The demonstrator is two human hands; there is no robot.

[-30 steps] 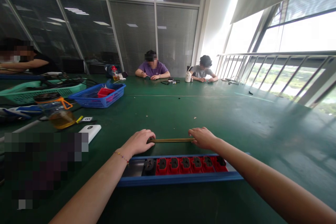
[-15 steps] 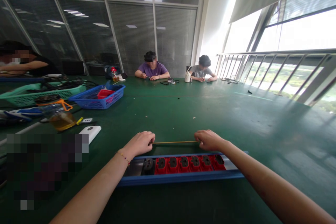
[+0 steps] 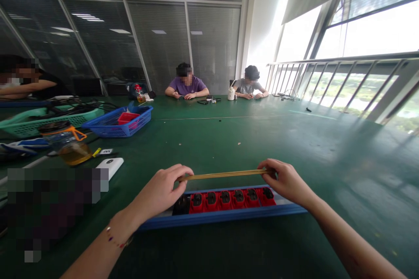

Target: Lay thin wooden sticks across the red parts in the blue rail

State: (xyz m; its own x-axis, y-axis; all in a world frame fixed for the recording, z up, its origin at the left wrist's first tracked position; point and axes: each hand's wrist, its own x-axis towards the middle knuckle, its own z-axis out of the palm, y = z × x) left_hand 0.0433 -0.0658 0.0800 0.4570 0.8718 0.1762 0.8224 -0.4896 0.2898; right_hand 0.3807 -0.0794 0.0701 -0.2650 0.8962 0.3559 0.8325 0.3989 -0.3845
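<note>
A long, thin brass strip assembly [image 3: 225, 175], with parallel lines along its length, spans the gap between my hands. My left hand [image 3: 163, 185] pinches one end between thumb and fingers; my right hand [image 3: 283, 178] grips the other. Below and nearer to me lies a long blue power strip housing [image 3: 225, 220], its top uncovered. Inside it sit several red socket modules [image 3: 225, 200] with black centres in a row. At their left end is a black module [image 3: 181, 205], partly hidden by my left hand. The brass is held above the housing's far edge.
At left stand a blue basket [image 3: 121, 126] holding a red tray, a green basket [image 3: 19, 124] with cables, a jar of amber liquid [image 3: 73, 150] and a white device [image 3: 113, 165]. Two people [image 3: 187, 85] sit across the green table [image 3: 203, 139]; another person is far left.
Both hands have raised the brass strips off the table and tilted them, so more of their width shows. My right hand has shifted rightward, and my left hand's thumb now shows.
</note>
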